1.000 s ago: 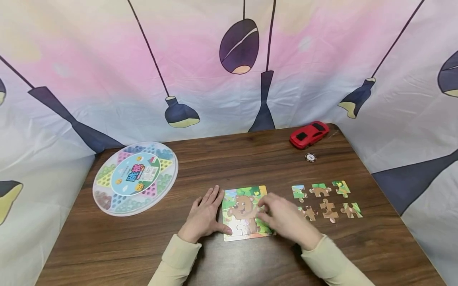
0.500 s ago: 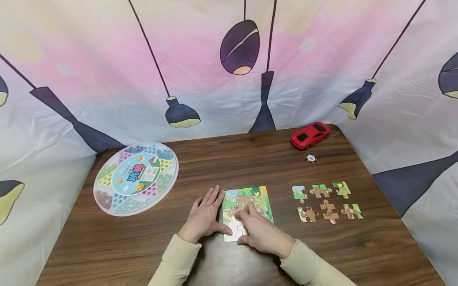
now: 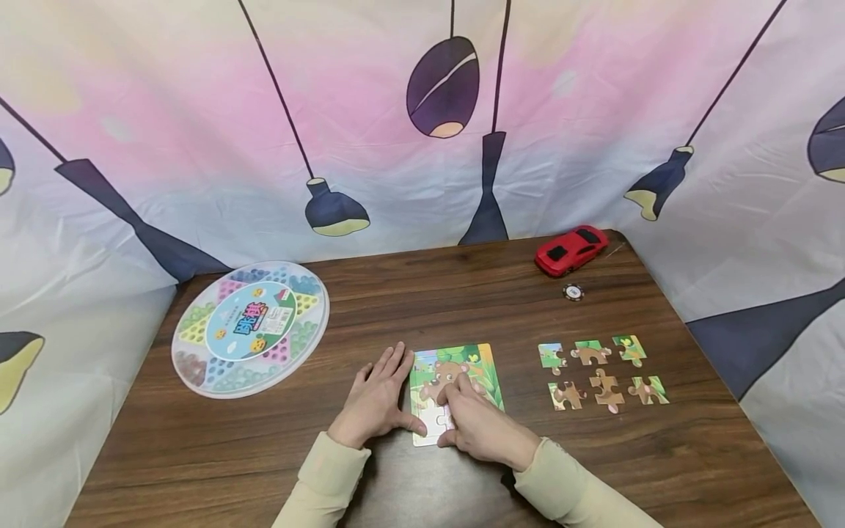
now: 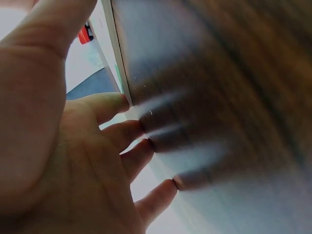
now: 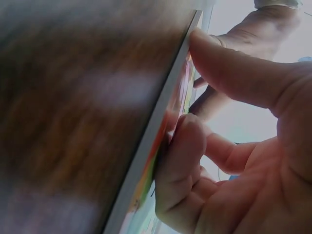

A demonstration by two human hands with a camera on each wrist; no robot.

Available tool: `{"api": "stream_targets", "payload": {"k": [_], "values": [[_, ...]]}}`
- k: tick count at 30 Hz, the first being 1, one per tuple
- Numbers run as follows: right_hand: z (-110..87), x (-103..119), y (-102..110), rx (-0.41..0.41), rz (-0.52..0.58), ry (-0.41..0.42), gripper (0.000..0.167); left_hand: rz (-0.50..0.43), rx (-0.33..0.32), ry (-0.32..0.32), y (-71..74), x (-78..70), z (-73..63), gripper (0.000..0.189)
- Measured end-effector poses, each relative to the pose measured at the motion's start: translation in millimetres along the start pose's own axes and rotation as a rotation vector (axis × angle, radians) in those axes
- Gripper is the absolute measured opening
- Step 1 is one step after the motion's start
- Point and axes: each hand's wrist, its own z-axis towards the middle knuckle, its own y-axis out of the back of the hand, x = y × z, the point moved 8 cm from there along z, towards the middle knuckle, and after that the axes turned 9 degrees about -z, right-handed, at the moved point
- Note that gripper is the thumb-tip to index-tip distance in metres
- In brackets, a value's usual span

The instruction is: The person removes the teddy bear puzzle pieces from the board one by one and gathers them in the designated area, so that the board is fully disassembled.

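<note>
At ten o'clock, a round, clear plastic marble-game board (image 3: pixel 251 320); your left hand (image 3: pixel 375 403), fingers straight, touches the nine o'clock edge of a square, multicoloured bear jigsaw (image 3: pixel 447 374) at twelve; your right hand (image 3: pixel 485 425) curls over its five o'clock corner, whether pinching, I cannot tell; six brown-and-green loose pieces (image 3: pixel 607 391) at two

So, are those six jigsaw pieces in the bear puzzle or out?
Out: the six pieces lie on the table in two rows of three, right of the bear puzzle, not touching it.

Red toy car (image 3: pixel 571 251) nr prob. poker chip (image 3: pixel 573 292); rnd board game (image 3: pixel 250 330) on L.
</note>
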Motion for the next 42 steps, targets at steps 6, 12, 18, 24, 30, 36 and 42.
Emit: {"api": "stream_targets", "payload": {"k": [6, 12, 18, 24, 30, 36, 42], "values": [[1.0, -0.7, -0.6, 0.018, 0.02, -0.005, 0.038, 0.046, 0.013, -0.006, -0.5, 0.4, 0.0, 0.137], [3.9, -2.0, -2.2, 0.043, 0.022, -0.02, 0.039, 0.057, 0.019, -0.012, -0.5, -1.0, -0.9, 0.141], [5.5, -2.1, -3.4, 0.072, 0.046, -0.043, 0.038, 0.056, 0.02, -0.009, -0.7, -1.2, -1.3, 0.141], [7.6, -1.5, -4.6, 0.11, 0.084, -0.077, 0.038, 0.058, 0.02, -0.006, 0.0, -1.2, -1.1, 0.141], [8.6, -3.2, -5.3, 0.114, 0.075, -0.084, 0.039, 0.068, 0.03, -0.006, -0.4, -2.4, -0.7, 0.141], [8.4, -2.9, -4.0, 0.11, 0.116, -0.043, 0.031, 0.079, 0.031, -0.007, 0.3, -3.3, -1.1, 0.141], [7.5, -2.5, 1.7, 0.074, 0.129, 0.005, 0.023, 0.089, 0.041, -0.002, -1.1, -2.7, -0.2, 0.141]]}}
